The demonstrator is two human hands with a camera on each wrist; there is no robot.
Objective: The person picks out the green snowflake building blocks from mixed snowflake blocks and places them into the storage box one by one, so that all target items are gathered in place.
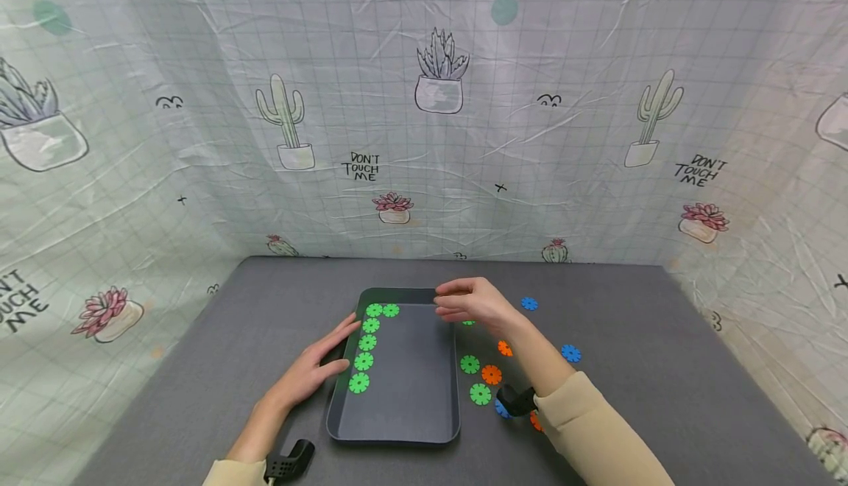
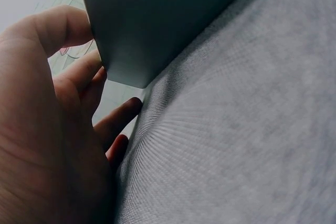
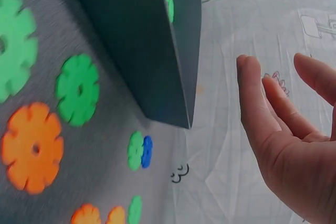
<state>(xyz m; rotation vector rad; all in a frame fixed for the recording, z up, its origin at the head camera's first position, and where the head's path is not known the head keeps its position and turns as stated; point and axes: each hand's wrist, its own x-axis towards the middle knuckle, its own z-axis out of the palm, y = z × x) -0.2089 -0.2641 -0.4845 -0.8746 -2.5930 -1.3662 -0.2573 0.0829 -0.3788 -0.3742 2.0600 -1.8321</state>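
A dark rectangular tray (image 1: 404, 412) lies on the grey table. Inside it, several green notched discs (image 1: 364, 361) form a column along the left wall, and one more green disc (image 1: 391, 310) sits beside the top one. My left hand (image 1: 311, 368) rests at the tray's left side, thumb and fingers touching the rim; the left wrist view shows them against the tray wall (image 2: 142, 30). My right hand (image 1: 473, 302) is raised over the far right corner of the tray. In the right wrist view its fingers (image 3: 251, 93) are relaxed and spread, with nothing between them.
Loose discs lie to the right of the tray: green (image 1: 480, 394), orange (image 1: 492, 375) and blue (image 1: 571, 353), some partly hidden under the right arm. A patterned cloth (image 1: 397, 132) hangs behind the table and along its sides.
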